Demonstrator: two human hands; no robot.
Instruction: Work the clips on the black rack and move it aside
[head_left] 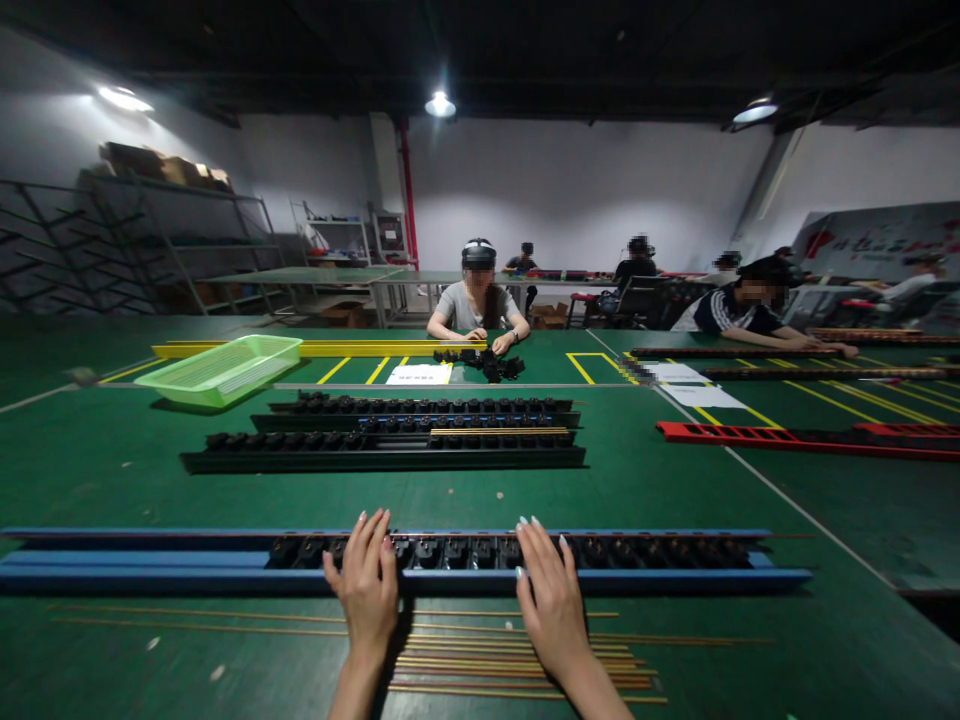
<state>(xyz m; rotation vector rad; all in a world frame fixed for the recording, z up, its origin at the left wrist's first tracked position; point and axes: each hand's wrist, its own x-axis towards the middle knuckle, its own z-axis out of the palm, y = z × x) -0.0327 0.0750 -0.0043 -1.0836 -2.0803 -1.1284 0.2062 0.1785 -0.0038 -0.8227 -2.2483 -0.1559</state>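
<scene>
A long blue channel rail (150, 572) lies across the green table in front of me, with a row of black blocks (456, 553) seated inside it from about its middle to its right end. My left hand (366, 580) rests over the row's left part, fingers stretched out. Farther right, my right hand (549, 595) lies flat across the blocks, its fingers extended too. Neither hand grips anything that I can see. A thin rod runs along the rail's far side. Several brass-coloured rods (480, 655) lie on the table between my forearms and under my right wrist.
Beyond the blue rail lie dark rails (390, 460) with black blocks and rods. A light green basket (225, 370) stands at the left, near a yellow rail (360, 350). Red rails (810, 440) lie at the right. A person (478, 300) sits opposite, handling black parts (499, 365).
</scene>
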